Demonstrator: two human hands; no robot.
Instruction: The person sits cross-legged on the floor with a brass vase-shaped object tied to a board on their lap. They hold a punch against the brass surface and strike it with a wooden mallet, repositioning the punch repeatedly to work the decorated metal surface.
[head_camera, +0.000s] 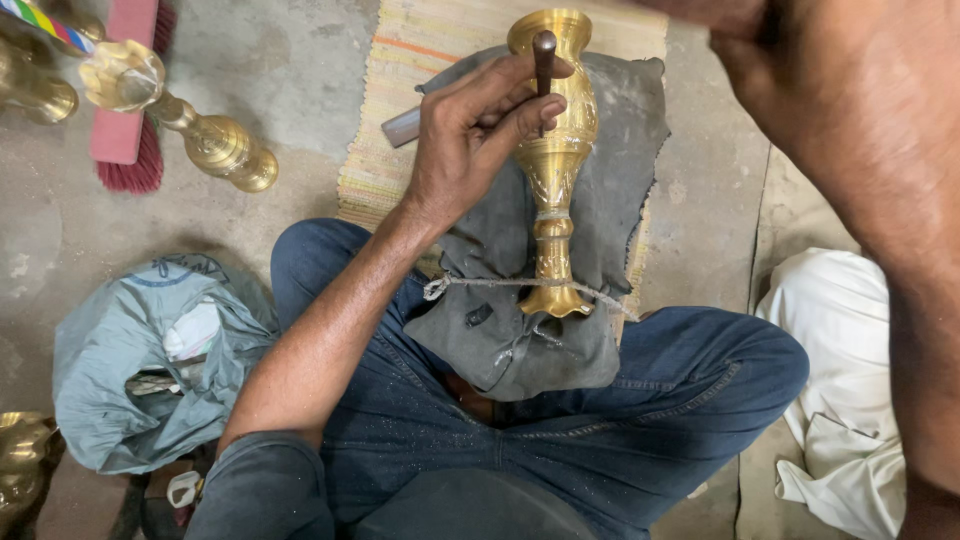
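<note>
Brass vase (556, 150) lies mid-cushion (610, 200), left hand (470, 140) steadying chisel (544, 62).

Off to the side: second brass vase (175, 115) lying on concrete floor (290, 80) across a red brush (130, 95), grey plastic bag (130, 370) stuffed with scraps, white cloth (835, 400) bundled, woven mat (400, 110) ahead.

Bare forearms, a dark grey short sleeve (262, 478), and dusty blue denim jeans (640, 400)

The right hand (740, 25) is cut off by the top edge, its grip unseen. The dark metal punch's (544, 60) tip hides behind the left hand's fingers (500, 110).
</note>
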